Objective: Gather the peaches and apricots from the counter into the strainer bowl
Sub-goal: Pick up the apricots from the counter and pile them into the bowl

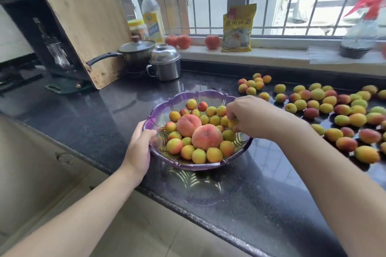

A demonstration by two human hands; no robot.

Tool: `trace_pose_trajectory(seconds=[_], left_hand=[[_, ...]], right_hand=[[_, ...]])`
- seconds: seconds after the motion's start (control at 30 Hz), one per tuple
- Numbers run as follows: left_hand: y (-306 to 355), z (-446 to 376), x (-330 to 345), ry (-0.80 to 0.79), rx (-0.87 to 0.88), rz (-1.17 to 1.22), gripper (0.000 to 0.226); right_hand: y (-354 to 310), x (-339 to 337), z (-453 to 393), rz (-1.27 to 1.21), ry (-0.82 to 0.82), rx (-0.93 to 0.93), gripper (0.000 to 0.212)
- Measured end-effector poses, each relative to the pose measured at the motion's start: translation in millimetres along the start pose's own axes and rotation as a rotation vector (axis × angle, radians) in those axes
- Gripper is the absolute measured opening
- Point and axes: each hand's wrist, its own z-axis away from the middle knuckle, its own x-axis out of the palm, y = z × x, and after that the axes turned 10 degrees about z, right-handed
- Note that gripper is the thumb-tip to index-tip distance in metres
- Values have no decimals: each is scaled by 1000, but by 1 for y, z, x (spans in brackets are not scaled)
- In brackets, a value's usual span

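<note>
A: We see the purple strainer bowl [208, 95] sitting on the dark stone surface [240, 204], near its front edge. Our left hand [139, 148] grips the bowl's near left rim, thumb over the top of the rim, fingers [133, 131] curled round the outside.

B: And our right hand [248, 113] is over the bowl's right side, knuckles up. Its fingers are curled down and pinch a small yellow apricot [232, 123] at the fingertips, just above the pile.

A: Inside the bowl we count two large peaches [206, 136], side by side in the middle, with many small apricots in the bowl [198, 155] packed round them, touching each other and the peaches.

B: To the right, plenty of loose apricots [334, 108] lie scattered on the surface, some in a small cluster near the back, most spread toward the right edge of view. They are well apart from the bowl.

A: Behind the bowl stand a steel lidded pot [165, 62] and a saucepan [135, 51] with a black handle, beside a leaning wooden board [83, 16].

B: On the windowsill we see three red tomatoes [183, 40], a yellow packet [238, 28], a tall oil bottle [151, 16] and a yellow-lidded jar [136, 28].
</note>
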Motion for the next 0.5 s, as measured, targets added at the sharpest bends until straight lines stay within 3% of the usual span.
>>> trace_pose_trajectory(seconds=[0.17,0.27,0.5], left_hand=[[5,-6,-4,-47,-40,-23,47],[6,-13,-6,-33,-43,-10,55],[3,-29,-9,-64,-58,-5,45]], right_hand=[[13,-3,3,-129,1,27,36],[12,0,-2,-128,27,34,33],[7,8,-4,-93,34,21,24]])
